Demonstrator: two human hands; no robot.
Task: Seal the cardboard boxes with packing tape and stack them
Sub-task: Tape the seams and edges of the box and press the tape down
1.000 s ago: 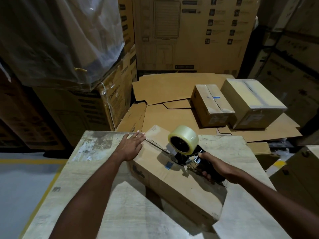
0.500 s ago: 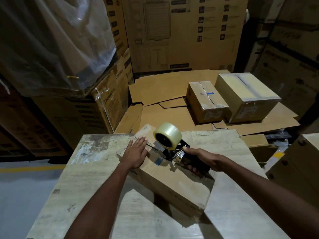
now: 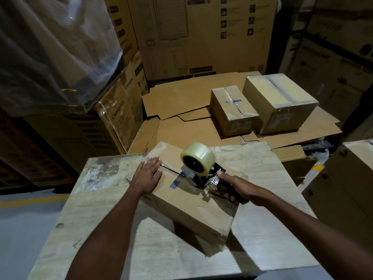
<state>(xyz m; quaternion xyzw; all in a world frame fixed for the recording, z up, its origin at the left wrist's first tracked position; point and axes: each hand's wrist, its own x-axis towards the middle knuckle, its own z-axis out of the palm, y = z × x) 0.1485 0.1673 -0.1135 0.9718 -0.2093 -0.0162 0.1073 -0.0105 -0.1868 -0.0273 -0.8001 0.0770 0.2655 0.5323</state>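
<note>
Under left fingers (image 3: 154, 164), box (image 3: 191, 203); right hand (image 3: 237, 183) grips dispenser (image 3: 199, 170).

The left hand (image 3: 148, 174) is bare, and its slim fingers (image 3: 154, 162) end in short, pale nails. The right hand (image 3: 236, 185) is bare as well, with a short nail showing on the thumb. The left forearm (image 3: 113, 225) and right forearm (image 3: 298, 223) are lean, smooth and uncovered down to the frame's lower edge.
</note>
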